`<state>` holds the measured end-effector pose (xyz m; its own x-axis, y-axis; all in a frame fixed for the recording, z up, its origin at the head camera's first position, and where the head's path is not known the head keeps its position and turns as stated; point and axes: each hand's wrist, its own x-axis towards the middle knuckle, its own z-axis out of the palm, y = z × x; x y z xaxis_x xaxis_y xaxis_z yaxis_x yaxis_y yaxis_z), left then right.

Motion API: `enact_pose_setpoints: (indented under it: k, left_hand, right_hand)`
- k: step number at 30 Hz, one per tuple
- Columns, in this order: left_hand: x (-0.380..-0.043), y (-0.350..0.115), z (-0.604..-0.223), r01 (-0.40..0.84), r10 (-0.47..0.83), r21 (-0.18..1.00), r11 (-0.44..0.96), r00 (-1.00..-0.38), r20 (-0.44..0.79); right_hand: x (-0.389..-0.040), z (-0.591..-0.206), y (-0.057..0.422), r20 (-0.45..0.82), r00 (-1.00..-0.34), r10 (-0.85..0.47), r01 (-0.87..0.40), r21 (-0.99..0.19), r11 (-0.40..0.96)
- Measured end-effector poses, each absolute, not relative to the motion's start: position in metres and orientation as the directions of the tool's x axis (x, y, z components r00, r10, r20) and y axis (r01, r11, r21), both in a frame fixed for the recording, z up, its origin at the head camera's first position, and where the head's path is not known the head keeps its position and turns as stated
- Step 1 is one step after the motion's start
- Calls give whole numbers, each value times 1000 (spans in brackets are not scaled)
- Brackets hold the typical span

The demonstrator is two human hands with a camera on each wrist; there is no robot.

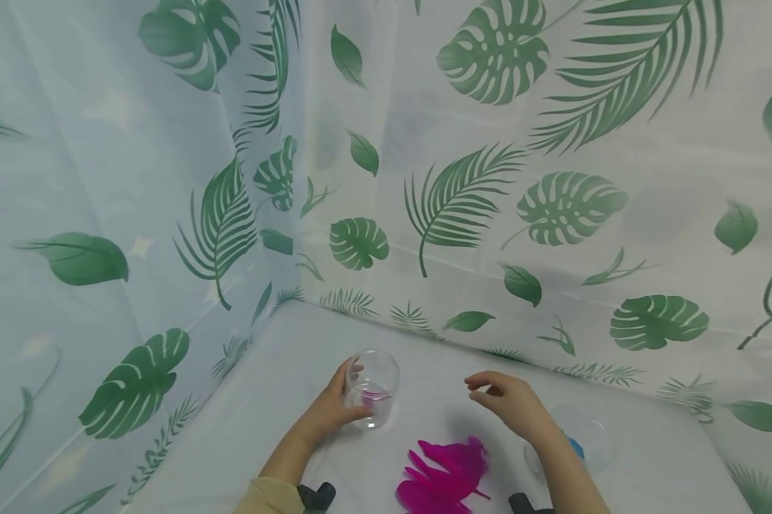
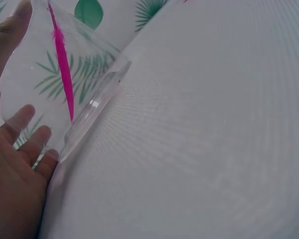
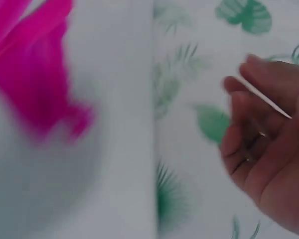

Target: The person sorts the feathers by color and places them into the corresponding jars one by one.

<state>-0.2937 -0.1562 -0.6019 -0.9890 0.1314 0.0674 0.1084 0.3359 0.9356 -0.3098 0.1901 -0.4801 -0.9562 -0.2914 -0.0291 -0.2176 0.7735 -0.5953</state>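
Note:
My left hand (image 1: 333,408) grips a clear cup (image 1: 379,364) from its left side, thumb near the front and fingers behind. Inside the cup stands a thin magenta feather (image 2: 64,74), seen through the wall in the left wrist view. The cup's base is at the white table, slightly tilted in that view. To the right, my right hand (image 1: 511,403) hovers above the table with loosely bent fingers and nothing visible between them. Below and between the hands lies a bunch of magenta feathers (image 1: 447,464), blurred in the right wrist view.
A clear round container (image 1: 596,428) with something blue (image 1: 576,447) in it sits behind my right forearm, partly hidden. White curtains with green leaf prints (image 1: 463,193) enclose the table (image 1: 277,350) at the left and back.

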Motion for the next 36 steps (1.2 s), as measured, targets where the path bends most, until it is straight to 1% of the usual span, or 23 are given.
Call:
enact_pose_setpoints:
  k: [5,8,12,16,19,21,28,36]
  left_hand:
    - [-293,-156,-602,99,122,930,353,-991,60]
    - [-294,-155,-602,84,114,929,361,-992,45]
    - [-293,-156,-600,87,116,932,352,-992,49]
    - [-292,-155,-599,77,116,936,344,-992,39]
    - [-293,-155,-600,76,119,936,345,-992,37]
    - [-292,-155,-599,74,118,936,345,-992,35]
    - [-294,-156,-600,83,119,931,357,-992,42]
    - [-295,-157,-604,86,137,934,346,-990,40]
  right_hand:
    - [-293,-512,215,-186,-940,-286,-144,-543,827]
    - [-287,-531,222,-226,-935,-272,-109,-547,830]
    - [-284,-549,225,-218,-934,-284,-120,-557,822]
    - [-284,-565,226,-143,-937,-320,-195,-547,814]
    - [-284,-571,225,-104,-941,-321,-215,-549,808]
    - [-283,-572,223,-103,-948,-301,-199,-543,815]
    - [-284,-573,219,-166,-967,-192,-71,-551,832]
    - [-286,-574,224,-184,-961,-205,-56,-597,800]
